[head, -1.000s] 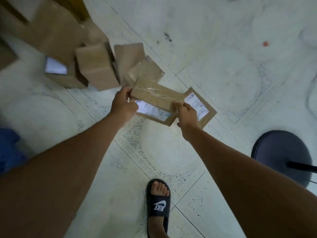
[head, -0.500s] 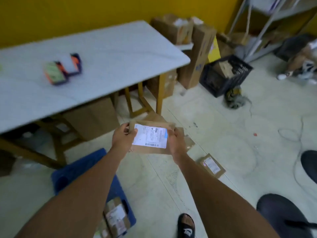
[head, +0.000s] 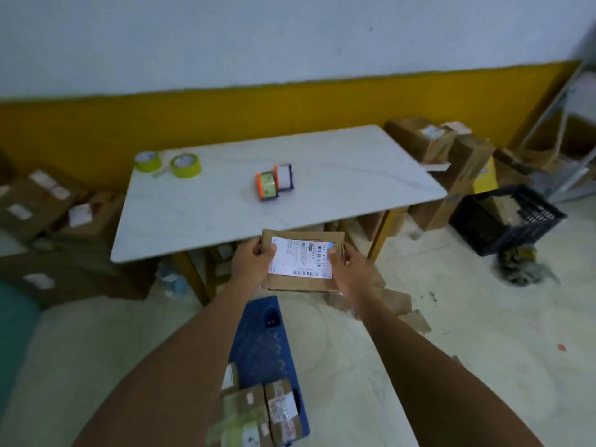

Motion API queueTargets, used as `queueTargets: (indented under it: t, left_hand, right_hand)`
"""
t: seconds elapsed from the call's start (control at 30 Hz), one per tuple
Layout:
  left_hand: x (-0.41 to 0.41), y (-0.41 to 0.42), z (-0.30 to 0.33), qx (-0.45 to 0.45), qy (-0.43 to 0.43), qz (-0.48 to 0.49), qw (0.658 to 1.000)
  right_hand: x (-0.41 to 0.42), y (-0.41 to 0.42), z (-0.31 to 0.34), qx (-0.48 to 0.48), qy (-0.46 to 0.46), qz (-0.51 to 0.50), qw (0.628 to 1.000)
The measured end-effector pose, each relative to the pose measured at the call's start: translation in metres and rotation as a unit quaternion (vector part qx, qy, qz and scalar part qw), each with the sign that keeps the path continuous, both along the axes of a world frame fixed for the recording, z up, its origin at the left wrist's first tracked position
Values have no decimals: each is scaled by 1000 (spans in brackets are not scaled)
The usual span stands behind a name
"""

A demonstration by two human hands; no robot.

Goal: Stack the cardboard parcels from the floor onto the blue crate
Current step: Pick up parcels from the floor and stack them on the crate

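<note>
Both hands are up in front of the chest, gripping one flat cardboard parcel (head: 303, 262) between them: left hand (head: 251, 264) curled round its left edge with the thumb on top, right hand (head: 350, 269) clamped on its right edge, thumb on the white shipping label (head: 301, 257). Label faces up, barcode along its near edge, print too blurred to read.

Down at 6 o'clock sits the blue crate (head: 264, 343) on the floor, its far half bare, its near end already carrying taped parcels (head: 258, 411) side by side. The left forearm crosses its left edge and hides that side.

Straight ahead at 12 o'clock, the white table (head: 338, 175) with two yellow tape rolls (head: 185, 165) at its far left corner and an orange-edged tape dispenser (head: 267, 186) beside a darker one near the middle. The held parcel overlaps the table's near edge in view.

At 3 o'clock, more brown parcels (head: 395, 303) lie on the floor just beyond the right wrist, partly covered by it. Farther right a black crate (head: 503, 221) holds cardboard, with a tangled heap in front that is hard to make out. Tall cartons (head: 464, 175) stand behind the table's right end; stacked boxes (head: 48, 204) crowd the 9 o'clock side.

Pale floor (head: 483, 350) lies open to the right of the blue crate. Under the table it is dim and cluttered.
</note>
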State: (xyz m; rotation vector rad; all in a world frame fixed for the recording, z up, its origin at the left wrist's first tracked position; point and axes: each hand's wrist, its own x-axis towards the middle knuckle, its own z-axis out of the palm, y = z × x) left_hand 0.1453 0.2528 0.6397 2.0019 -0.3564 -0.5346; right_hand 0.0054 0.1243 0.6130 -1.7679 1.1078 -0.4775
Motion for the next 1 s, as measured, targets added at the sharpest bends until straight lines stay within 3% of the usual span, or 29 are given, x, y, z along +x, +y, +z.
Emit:
queueTargets:
  t: [0.17, 0.43, 0.67, 0.83, 1.0]
  left_hand:
    - [17, 32, -119, 50, 55, 41, 996]
    - [51, 65, -387, 153, 104, 71, 980]
    - [76, 84, -580, 194, 57, 47, 978]
    - [71, 99, -666, 255, 16, 11, 967]
    - [60, 105, -697, 343, -35, -2, 939]
  right_hand:
    - [30, 23, -115, 27, 50, 28, 998]
    - [66, 43, -373, 70, 116, 79, 988]
    - [91, 54, -568, 96, 150, 115, 977]
    - [92, 64, -649, 105, 179, 136, 969]
    - [90, 68, -681, 98, 200, 159, 962]
